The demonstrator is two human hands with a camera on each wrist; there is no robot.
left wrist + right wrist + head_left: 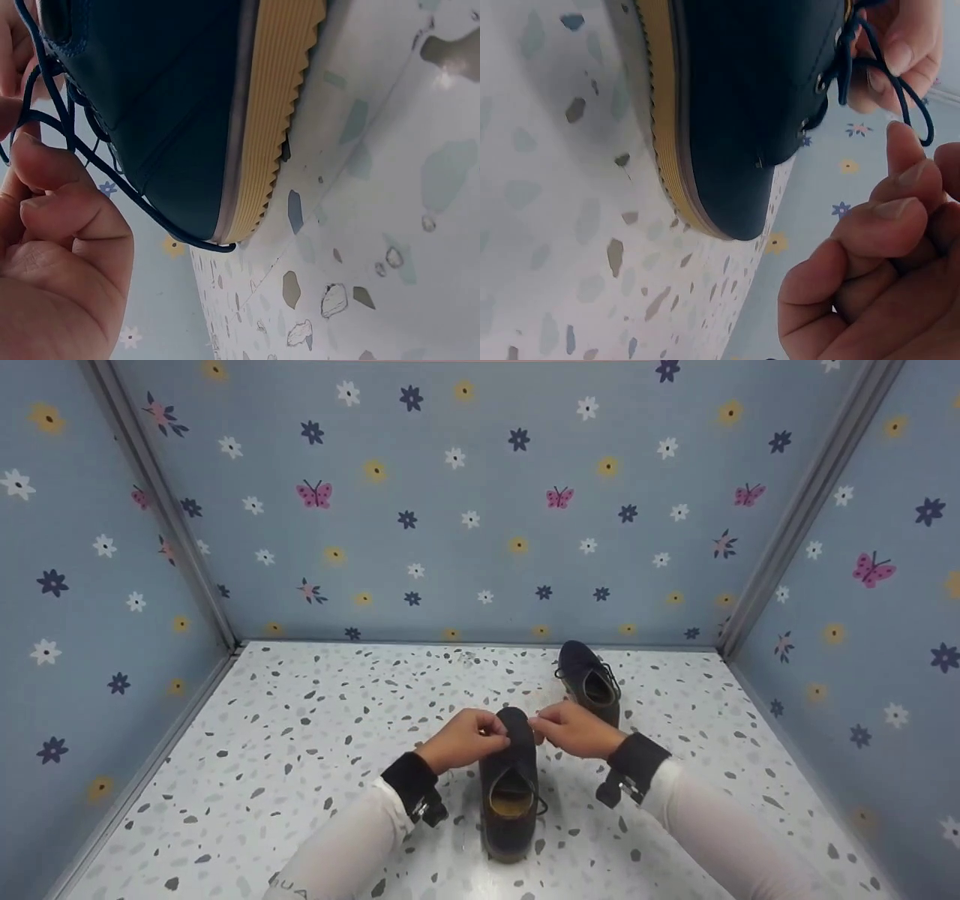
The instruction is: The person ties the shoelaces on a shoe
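Observation:
A dark navy lace-up shoe with a ridged tan sole stands upright on the floor, toe facing away from me. My left hand is beside its front left side; in the left wrist view, thumb and fingers pinch the blue shoelace. One strand of it runs down past the toe to the sole. On the shoe's other side is my right hand, fingers curled. Seen from the right wrist, its fingertips meet the end of a lace loop; the grip itself is partly hidden.
A second dark shoe, laced, stands farther back to the right, partly behind my right hand. Speckled white floor lies around both shoes. Blue flowered panels enclose the back and both sides, with grey metal strips at the corners.

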